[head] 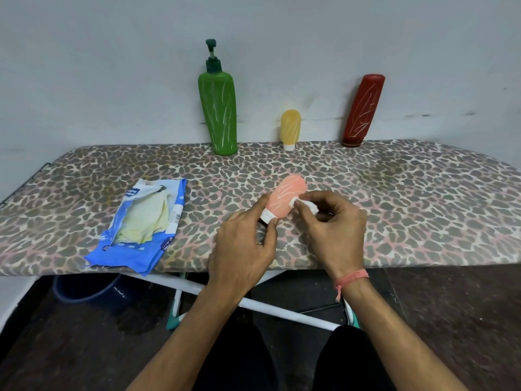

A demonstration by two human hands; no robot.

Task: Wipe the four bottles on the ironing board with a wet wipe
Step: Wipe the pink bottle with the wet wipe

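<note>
Behind the hands [287,230], three bottles [290,129] stand.

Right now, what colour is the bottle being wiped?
Pink bottle with white scribble marks and a white cap, seen in the head view.

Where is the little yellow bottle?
In the head view, the yellow bottle stands at the back of the ironing board by the wall, between the green pump bottle and the red bottle.

Tilted pink bottle [284,200], crumpled white wipe [306,204] against it
</note>
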